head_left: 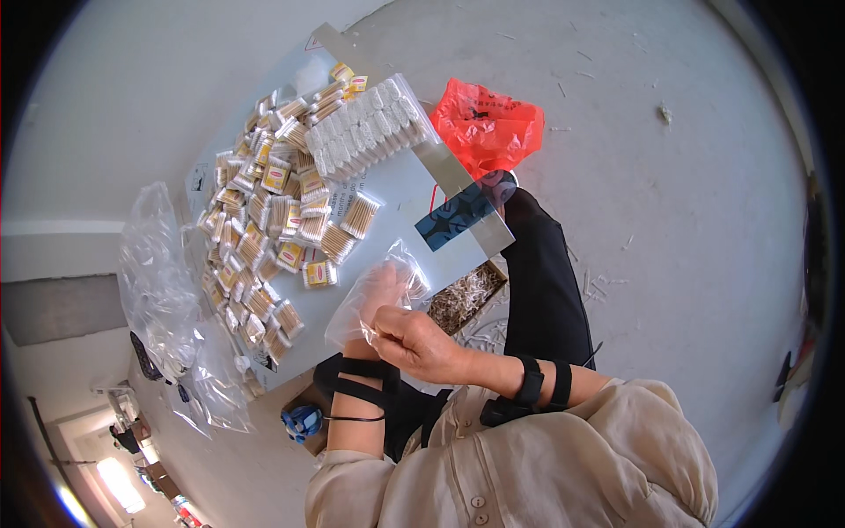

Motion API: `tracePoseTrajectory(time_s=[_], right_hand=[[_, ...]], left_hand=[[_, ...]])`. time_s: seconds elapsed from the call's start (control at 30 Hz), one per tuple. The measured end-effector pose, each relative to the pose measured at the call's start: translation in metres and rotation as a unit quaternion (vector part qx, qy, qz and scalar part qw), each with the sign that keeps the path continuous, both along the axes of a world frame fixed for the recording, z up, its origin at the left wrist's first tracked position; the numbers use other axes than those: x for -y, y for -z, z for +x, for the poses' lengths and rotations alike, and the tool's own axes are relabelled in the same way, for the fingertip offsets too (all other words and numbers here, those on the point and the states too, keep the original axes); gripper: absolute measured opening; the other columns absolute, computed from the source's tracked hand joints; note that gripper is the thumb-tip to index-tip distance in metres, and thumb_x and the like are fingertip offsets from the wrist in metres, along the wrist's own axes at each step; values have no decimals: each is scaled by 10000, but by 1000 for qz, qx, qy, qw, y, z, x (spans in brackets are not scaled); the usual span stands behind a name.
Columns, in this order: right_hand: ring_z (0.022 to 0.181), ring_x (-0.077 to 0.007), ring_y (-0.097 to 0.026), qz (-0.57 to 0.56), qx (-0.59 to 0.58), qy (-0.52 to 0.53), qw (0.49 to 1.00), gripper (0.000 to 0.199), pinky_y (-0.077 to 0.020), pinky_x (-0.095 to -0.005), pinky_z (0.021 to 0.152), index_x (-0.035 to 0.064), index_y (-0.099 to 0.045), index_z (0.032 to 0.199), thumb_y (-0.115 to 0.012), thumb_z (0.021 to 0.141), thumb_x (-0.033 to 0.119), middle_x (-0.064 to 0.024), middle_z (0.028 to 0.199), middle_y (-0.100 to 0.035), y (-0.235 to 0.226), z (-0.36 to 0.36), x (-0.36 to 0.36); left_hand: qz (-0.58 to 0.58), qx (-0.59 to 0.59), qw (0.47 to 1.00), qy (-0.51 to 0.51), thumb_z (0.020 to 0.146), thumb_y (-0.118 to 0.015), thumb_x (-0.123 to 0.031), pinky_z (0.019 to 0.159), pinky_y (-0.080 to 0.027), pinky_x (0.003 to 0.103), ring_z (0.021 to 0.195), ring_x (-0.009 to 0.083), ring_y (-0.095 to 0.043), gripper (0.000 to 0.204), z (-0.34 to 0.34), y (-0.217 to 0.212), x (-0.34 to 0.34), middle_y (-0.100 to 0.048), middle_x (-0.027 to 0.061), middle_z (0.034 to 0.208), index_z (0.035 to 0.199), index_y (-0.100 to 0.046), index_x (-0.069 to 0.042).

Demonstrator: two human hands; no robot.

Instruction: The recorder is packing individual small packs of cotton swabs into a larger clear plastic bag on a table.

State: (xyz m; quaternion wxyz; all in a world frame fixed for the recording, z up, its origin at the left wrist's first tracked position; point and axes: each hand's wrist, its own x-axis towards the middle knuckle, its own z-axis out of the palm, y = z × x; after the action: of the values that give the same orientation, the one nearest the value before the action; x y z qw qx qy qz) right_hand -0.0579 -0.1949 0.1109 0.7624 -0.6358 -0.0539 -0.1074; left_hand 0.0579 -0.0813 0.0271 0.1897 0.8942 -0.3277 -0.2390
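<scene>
A clear plastic bag is drawn over my left hand, which shows through the film near the table's front edge. Its fingers look stretched out inside the bag, though glare blurs them. Closed on the bag's edge by my left wrist is my right hand. Beyond my hands lies a heap of small cotton swab packs, with wooden sticks and white tips; some bear yellow labels. One pack lies at the heap's right side. A large clear pack of swabs in rows rests at the table's far right.
The light blue table has a metal-coloured strip along its right edge. A red plastic bag hangs beyond that edge. Below stands a box of loose sticks, with more scattered on the floor. Large clear plastic sheeting drapes at the left.
</scene>
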Motion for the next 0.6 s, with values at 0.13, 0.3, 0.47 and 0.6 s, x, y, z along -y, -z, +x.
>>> tracePoseTrajectory(time_s=[0.13, 0.3, 0.47, 0.6], right_hand=[[676, -417, -476, -9, 28, -18, 999, 106, -417, -410, 595, -41, -472, 806, -543, 837, 32, -220, 738, -476, -4, 2, -2], [634, -360, -483, -9, -44, 16, 999, 108, -411, -383, 579, -48, -492, 782, -556, 828, 25, -201, 697, -476, -9, 7, 28], [592, -57, -513, 19, -119, 44, 992, 195, -395, -234, 515, -25, -514, 758, -534, 929, 66, -21, 679, -508, -4, 8, 51], [573, -75, -543, 50, -141, 23, 989, 214, -405, -233, 511, -11, -525, 741, -544, 933, 82, -47, 691, -577, -6, 11, 58]], left_hand=[[132, 69, 988, 37, 889, -555, -204, 832, -443, 483, 972, 439, -547, 276, 3, 4, -6, -554, 258, 1055, 1079, -526, -6], [-40, 10, 997, 68, 851, -606, -149, 874, -449, 460, 1041, 413, -558, 218, -14, -76, -1, -600, 265, 1040, 956, -593, 42], [-157, -25, 973, 165, 880, -547, -60, 761, -504, 404, 891, 349, -626, 156, -7, -176, -15, -636, 219, 974, 962, -586, 66], [-325, -158, 917, -167, 859, -637, -70, 527, -476, 272, 565, 158, -560, 104, 52, -154, -23, -638, 91, 745, 897, -629, 26]])
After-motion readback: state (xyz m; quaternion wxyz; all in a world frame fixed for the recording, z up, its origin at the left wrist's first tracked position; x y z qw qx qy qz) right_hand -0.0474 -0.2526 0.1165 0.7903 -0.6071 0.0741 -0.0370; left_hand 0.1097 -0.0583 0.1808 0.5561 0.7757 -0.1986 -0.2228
